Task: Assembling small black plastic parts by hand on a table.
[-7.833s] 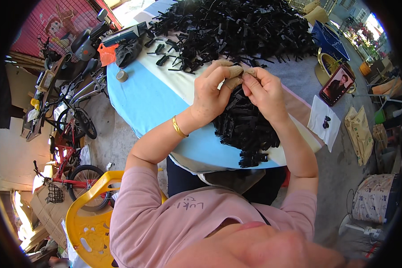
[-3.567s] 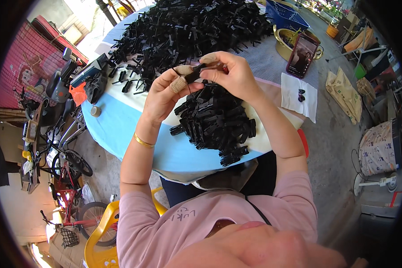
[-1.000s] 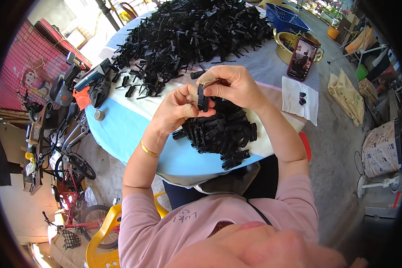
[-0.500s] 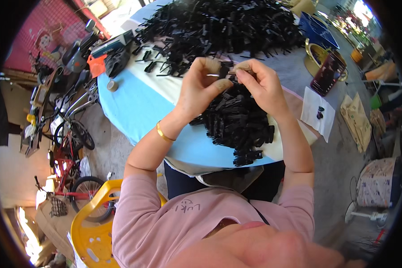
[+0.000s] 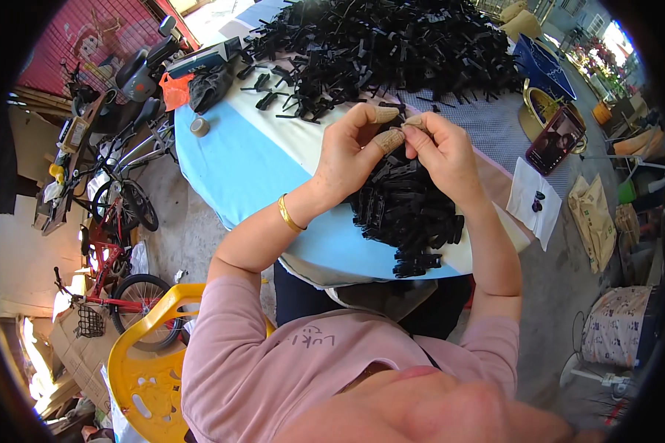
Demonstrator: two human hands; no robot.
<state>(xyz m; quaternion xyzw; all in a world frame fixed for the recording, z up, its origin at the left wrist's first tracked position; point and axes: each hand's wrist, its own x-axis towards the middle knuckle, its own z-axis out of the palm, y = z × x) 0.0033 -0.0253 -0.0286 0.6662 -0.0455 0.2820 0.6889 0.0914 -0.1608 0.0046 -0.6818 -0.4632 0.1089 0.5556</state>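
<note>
My left hand (image 5: 351, 151) and my right hand (image 5: 445, 153) meet over the table, thumbs and index fingers pinched close together. Tan tape wraps the left thumb and index finger. Between the fingertips is a small black strip-like piece (image 5: 400, 108), mostly hidden by the fingers. Right below the hands lies a pile of black pieces (image 5: 406, 210), many lined up side by side, reaching the near table edge. A much larger loose heap of black pieces (image 5: 391, 48) covers the far side of the table.
The round table has a striped cloth (image 5: 229, 159). At left lie a tape roll (image 5: 199, 127) and a dark bag (image 5: 210, 90). On the right are a phone (image 5: 556, 140), a gold pot (image 5: 532, 118) and white paper (image 5: 521, 193). A yellow chair (image 5: 159, 380) and bicycles (image 5: 111, 255) stand left.
My fingertips have drawn together, and the black piece that showed plainly at the left fingers is now mostly covered. The whole view has shifted slightly.
</note>
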